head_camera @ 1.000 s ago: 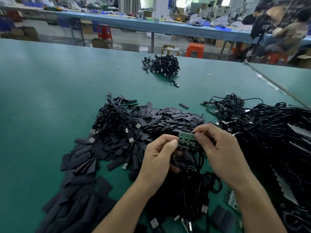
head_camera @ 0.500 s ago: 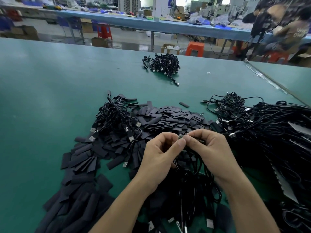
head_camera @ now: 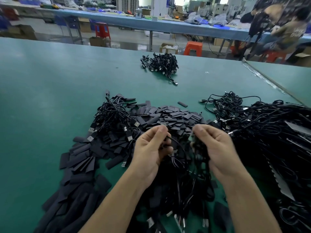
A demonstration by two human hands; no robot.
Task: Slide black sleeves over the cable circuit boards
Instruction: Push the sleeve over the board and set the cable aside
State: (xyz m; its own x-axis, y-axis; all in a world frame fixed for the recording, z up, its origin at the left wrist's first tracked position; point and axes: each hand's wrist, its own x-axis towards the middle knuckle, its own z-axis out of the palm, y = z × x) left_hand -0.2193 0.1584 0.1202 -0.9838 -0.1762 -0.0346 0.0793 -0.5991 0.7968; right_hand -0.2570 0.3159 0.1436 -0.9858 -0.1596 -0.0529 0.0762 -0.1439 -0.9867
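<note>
My left hand (head_camera: 149,148) pinches a thin black cable (head_camera: 175,148) between thumb and fingertips. My right hand (head_camera: 217,148) curls its fingers round the cable's board end (head_camera: 193,140), a dark, blurred piece. Whether a sleeve covers the board cannot be told. The two hands are held apart above a heap of flat black sleeves (head_camera: 168,115) on the green table (head_camera: 50,98). More sleeves (head_camera: 79,162) spread to the front left. Loops of cable (head_camera: 185,182) hang between and below my hands.
A large tangle of black cables (head_camera: 269,135) fills the right side. A smaller bundle with USB plugs (head_camera: 114,118) lies left of the sleeve heap, and another bundle (head_camera: 159,64) sits far back. A person (head_camera: 286,22) sits beyond the table's far right corner.
My hands were together on the green circuit board; now they have pulled apart sideways, left hand on the cable, right hand on the board end. The green board no longer shows.
</note>
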